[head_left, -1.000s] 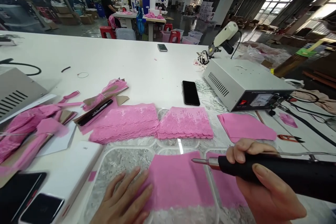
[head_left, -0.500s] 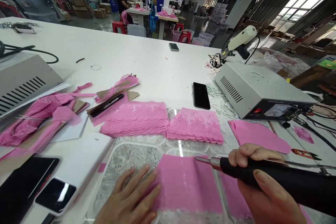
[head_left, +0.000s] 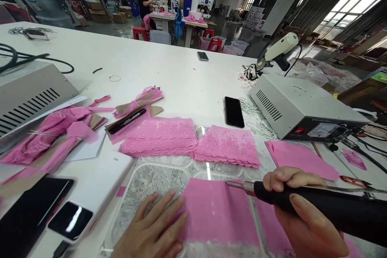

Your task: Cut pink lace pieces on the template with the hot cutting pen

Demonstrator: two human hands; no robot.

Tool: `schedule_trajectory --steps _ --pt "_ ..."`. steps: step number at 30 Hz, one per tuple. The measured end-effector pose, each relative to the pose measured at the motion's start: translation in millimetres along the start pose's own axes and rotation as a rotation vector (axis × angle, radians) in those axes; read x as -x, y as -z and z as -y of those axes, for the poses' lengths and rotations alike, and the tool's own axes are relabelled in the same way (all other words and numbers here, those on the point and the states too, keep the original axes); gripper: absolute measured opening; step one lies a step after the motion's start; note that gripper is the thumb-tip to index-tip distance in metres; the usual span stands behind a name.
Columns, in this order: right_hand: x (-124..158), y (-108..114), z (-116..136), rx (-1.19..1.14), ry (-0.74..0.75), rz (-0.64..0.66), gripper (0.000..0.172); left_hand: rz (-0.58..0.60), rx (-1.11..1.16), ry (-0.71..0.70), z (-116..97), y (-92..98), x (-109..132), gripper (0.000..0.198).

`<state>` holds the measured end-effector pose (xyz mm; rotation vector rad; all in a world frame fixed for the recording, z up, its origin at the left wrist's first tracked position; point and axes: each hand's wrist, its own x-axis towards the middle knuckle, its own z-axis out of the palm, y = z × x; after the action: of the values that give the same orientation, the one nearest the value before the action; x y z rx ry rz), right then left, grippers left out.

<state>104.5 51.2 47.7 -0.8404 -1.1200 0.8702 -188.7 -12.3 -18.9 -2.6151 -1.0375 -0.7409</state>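
My left hand [head_left: 151, 225] lies flat with its fingers spread, the fingertips on the left edge of a pink fabric piece [head_left: 217, 213]. That piece rests on a clear-edged template with a grey marbled surface [head_left: 151, 177]. In my right hand [head_left: 302, 205] is a thick black handheld tool [head_left: 278, 194] with a pointed metal tip. Its tip touches or hovers just over the fabric's top edge; I cannot tell which. Another pink piece [head_left: 270, 221] lies partly under my right hand. Beyond them are two stacks of scalloped pink lace pieces, a left stack [head_left: 160, 137] and a right stack [head_left: 226, 147].
A grey control box [head_left: 305, 100] with a dial stands at right, near folded pink fabric [head_left: 302, 159] and orange-handled snips [head_left: 355, 181]. A black phone [head_left: 234, 111] lies ahead. At left are a white box [head_left: 102, 185], pink garments [head_left: 45, 137] and another grey box [head_left: 33, 92].
The view has shifted slightly, so most things appear a little further right. Both hands, the tool and the fabric keep nearly the same position relative to each other.
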Motion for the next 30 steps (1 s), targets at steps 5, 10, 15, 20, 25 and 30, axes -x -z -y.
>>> schedule_trajectory --steps 5,10,15,20,25,30 --pt "0.4 -6.2 0.7 -0.02 -0.002 -0.032 0.008 0.02 0.0 0.004 -2.0 4.5 -2.3 0.028" --pt "2.2 -22.4 -0.8 -0.092 -0.03 0.015 0.008 0.031 0.019 0.002 -2.3 7.9 -3.6 0.027" --pt "4.7 -31.6 -4.8 -0.096 -0.032 0.082 0.011 -0.014 0.085 0.032 -3.6 2.5 2.3 0.027" --pt "3.0 -33.3 -8.6 -0.055 -0.004 0.11 0.008 -0.028 0.132 0.067 -4.1 7.8 -3.3 0.025" --pt "1.7 -32.2 -6.3 -0.028 -0.009 0.13 0.005 -0.072 0.141 0.079 -5.1 11.3 -9.3 0.024" --pt "3.5 -38.3 -2.3 -0.064 -0.053 0.101 0.007 -0.175 0.163 0.099 -13.5 -1.1 1.9 0.028"
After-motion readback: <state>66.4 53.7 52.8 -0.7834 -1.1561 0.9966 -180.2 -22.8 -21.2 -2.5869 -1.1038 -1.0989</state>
